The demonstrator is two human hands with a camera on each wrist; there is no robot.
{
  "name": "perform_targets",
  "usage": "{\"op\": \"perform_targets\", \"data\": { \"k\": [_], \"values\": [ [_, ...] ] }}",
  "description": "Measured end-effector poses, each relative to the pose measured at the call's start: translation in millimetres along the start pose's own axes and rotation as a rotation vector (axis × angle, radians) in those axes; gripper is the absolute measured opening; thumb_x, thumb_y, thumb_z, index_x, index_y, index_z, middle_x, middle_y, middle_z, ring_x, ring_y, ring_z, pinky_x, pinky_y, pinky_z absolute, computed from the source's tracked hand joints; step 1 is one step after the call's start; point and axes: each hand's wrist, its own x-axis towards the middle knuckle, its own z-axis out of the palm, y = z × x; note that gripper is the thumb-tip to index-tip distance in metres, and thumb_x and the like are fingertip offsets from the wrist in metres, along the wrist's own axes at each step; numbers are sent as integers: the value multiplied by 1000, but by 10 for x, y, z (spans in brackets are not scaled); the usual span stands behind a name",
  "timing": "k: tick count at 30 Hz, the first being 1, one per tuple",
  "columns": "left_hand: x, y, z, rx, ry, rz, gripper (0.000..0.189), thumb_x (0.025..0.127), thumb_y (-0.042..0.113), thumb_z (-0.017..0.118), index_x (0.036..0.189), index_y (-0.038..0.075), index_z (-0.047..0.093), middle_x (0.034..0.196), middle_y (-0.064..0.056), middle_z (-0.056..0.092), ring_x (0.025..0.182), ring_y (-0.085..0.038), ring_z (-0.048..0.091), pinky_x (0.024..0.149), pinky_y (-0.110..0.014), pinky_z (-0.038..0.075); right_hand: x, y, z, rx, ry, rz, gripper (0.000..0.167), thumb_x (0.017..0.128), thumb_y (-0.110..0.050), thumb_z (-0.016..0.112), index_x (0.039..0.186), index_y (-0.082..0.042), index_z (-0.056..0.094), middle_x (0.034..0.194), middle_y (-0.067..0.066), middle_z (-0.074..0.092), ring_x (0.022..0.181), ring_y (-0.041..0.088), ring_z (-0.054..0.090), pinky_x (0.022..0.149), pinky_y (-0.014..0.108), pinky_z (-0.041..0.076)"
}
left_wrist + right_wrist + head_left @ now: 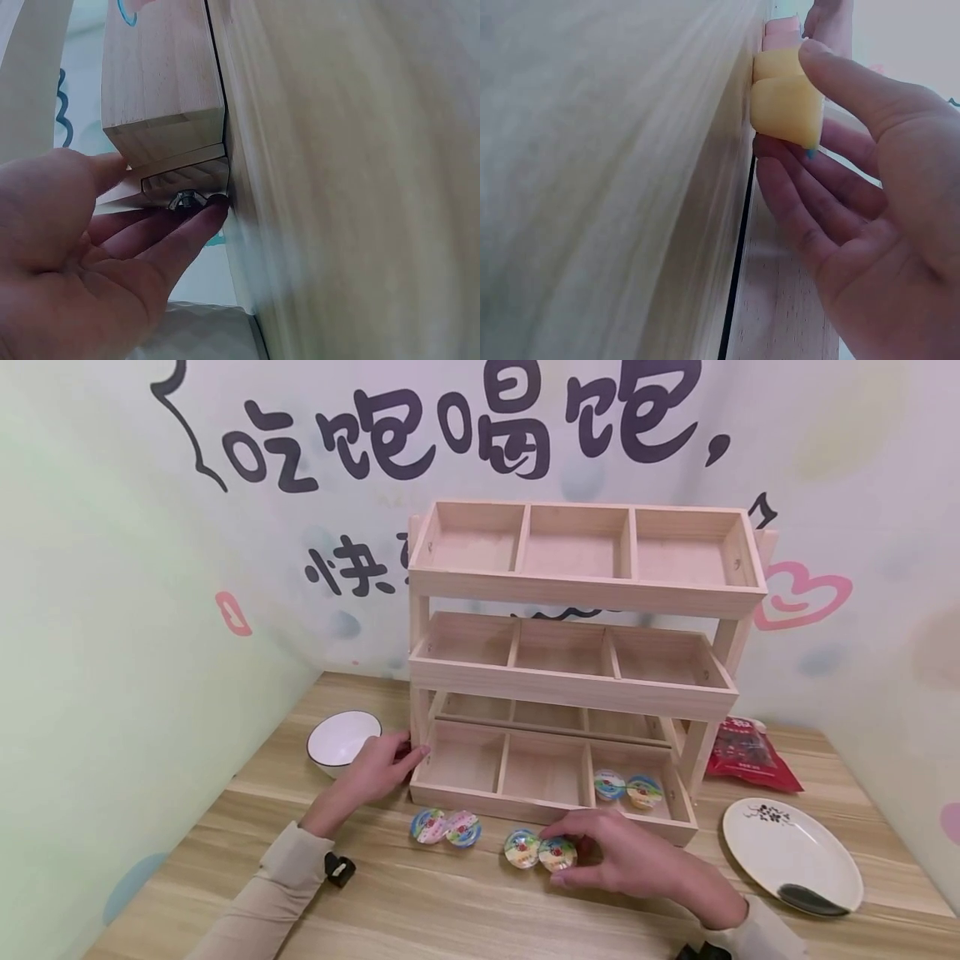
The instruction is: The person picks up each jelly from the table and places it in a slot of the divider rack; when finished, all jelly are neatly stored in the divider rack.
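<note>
A three-tier wooden rack [570,687] stands on the table, each tier split into compartments. My left hand [381,766] grips its lower left corner; in the left wrist view the thumb lies against the wood and the fingers curl behind the leg, near a metal bolt [187,199]. In front of the rack, my right hand [618,853] has thumb and fingers around a yellow jelly cup [786,109], which stands joined to a second yellow cup [522,849]. Left of these lies a pink pair of jelly cups [463,829]. Two more cups [643,792] sit in the bottom right compartment.
A white bowl [341,737] with a dark rim stands left of the rack, close behind my left hand. On the right are an oval plate [787,852] and a red snack bag [753,758]. A printed cloth wall [262,543] rises behind the table.
</note>
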Motion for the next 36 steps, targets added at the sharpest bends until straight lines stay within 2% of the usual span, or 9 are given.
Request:
{"op": "perform_targets", "data": {
  "k": [4,8,15,19,22,25,28,32,36],
  "values": [
    [-19,-12,-9,-11,-6,21,31,113,28,61,119,0,74,109,-15,81,100,-23,77,84,-42,65,17,-21,-29,-6,26,5,43,96,-45,83,130,-18,77,114,-13,77,86,-4,64,74,21,60],
    [-31,-29,-17,-24,-2,49,30,111,24,64,122,-2,73,114,-18,81,108,-30,79,90,-45,67,41,-66,-100,9,72,23,46,96,-46,82,131,-17,76,112,-14,76,88,-3,65,76,22,61],
    [-24,-65,-11,-35,-1,46,40,111,26,63,133,-6,68,124,-24,78,115,-37,78,96,-50,65,155,-85,-239,-13,200,3,43,94,-31,87,131,-14,74,116,-6,78,93,2,71,78,25,65],
    [-25,-72,-12,-41,-8,43,42,111,28,63,134,-7,67,126,-26,77,116,-38,77,97,-50,65,223,-48,-295,-11,245,41,44,90,-24,91,129,-14,74,113,-6,76,93,5,72,77,26,65],
    [-18,-73,-11,-40,-6,44,40,111,27,64,133,-6,68,126,-25,77,116,-37,77,97,-50,64,282,19,-308,-29,273,67,44,89,-26,92,127,-14,74,111,-6,76,93,7,72,75,28,65],
    [-8,-76,-6,-37,-3,49,39,111,26,64,133,-6,68,125,-25,78,115,-37,78,98,-50,64,339,109,-305,-56,278,106,43,91,-31,91,128,-16,74,113,-6,75,90,7,70,74,29,64],
    [-3,-75,0,-41,-6,52,39,111,26,64,133,-6,67,125,-25,77,116,-37,77,98,-51,64,384,184,-297,-98,271,153,43,92,-34,89,128,-16,75,116,-7,76,93,7,69,80,31,63],
    [-10,-72,0,-43,-16,52,41,111,26,63,136,-7,66,127,-26,76,117,-38,77,100,-51,63,428,266,-290,-150,265,189,43,92,-34,89,128,-14,77,120,-7,78,104,10,69,89,36,61],
    [-19,-63,-3,-46,-21,47,41,111,25,63,137,-6,65,128,-25,76,118,-38,76,100,-51,63,454,329,-282,-174,258,211,42,92,-31,90,128,-12,77,121,-2,79,104,13,70,88,40,61]
  ]
}}
